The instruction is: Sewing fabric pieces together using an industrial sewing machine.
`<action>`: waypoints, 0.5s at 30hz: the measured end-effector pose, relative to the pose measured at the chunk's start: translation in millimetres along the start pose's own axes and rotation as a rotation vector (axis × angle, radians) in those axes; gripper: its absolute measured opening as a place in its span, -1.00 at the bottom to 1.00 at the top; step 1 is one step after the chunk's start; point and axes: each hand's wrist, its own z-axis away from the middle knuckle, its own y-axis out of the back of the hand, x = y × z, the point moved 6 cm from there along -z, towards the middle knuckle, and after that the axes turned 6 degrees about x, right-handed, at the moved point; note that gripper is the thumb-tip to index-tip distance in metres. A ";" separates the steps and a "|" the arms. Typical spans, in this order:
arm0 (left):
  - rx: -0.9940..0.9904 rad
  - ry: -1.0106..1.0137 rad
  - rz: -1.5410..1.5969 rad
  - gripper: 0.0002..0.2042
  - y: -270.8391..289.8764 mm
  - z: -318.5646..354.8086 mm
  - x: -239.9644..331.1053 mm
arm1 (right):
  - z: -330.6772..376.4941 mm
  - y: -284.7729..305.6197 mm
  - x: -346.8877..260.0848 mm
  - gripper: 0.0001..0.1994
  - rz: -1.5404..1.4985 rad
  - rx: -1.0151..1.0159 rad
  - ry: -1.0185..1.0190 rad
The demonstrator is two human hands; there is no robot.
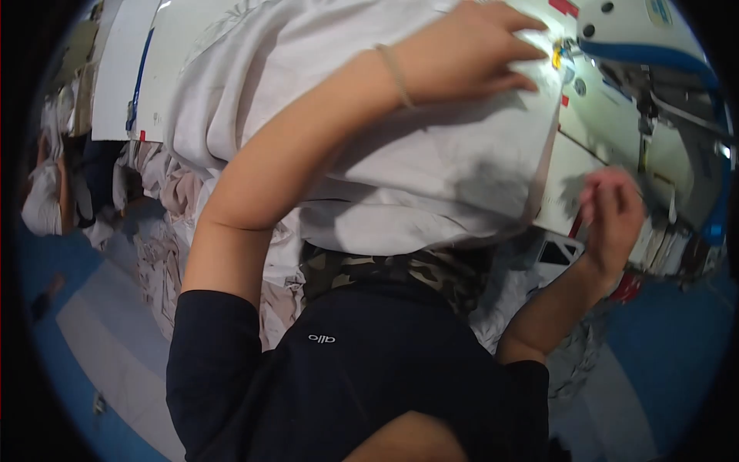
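A large piece of pale, off-white cloth [454, 165] lies in folds across the work surface and hangs over its front edge toward my lap. My left hand [481, 58] rests flat on the cloth with its fingers spread, their tips close to the lit needle area [560, 55] of a white and blue sewing machine [639, 31]. Off the cloth to the right, my right hand [613, 219] is raised beside the machine table. Its fingers are loosely curled and slightly blurred, with nothing visible in them.
Heaped pale cloth [165, 262] hangs and lies on the left. A white panel [119, 69] stands at the far left, near another person [46, 196]. Below the table's right edge sits a white-framed dark object [558, 252]. More stacked material [670, 246] lies at the right.
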 end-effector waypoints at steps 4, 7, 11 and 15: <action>-0.127 0.257 -0.149 -0.72 85.9 28.1 27.6 | 113.4 -64.3 61.3 -0.79 -0.158 -0.675 -0.422; -0.192 0.396 -0.254 -0.71 120.7 76.0 34.5 | 179.6 -103.5 121.9 -0.75 -0.287 -0.587 -0.669; -0.213 0.708 -0.450 -0.69 174.3 128.1 55.3 | 194.1 -145.6 132.5 -0.63 -0.427 -0.524 -0.736; -0.260 0.705 -0.684 -0.69 191.2 169.9 82.0 | 176.7 -210.0 147.2 -0.49 -0.436 -0.599 -0.807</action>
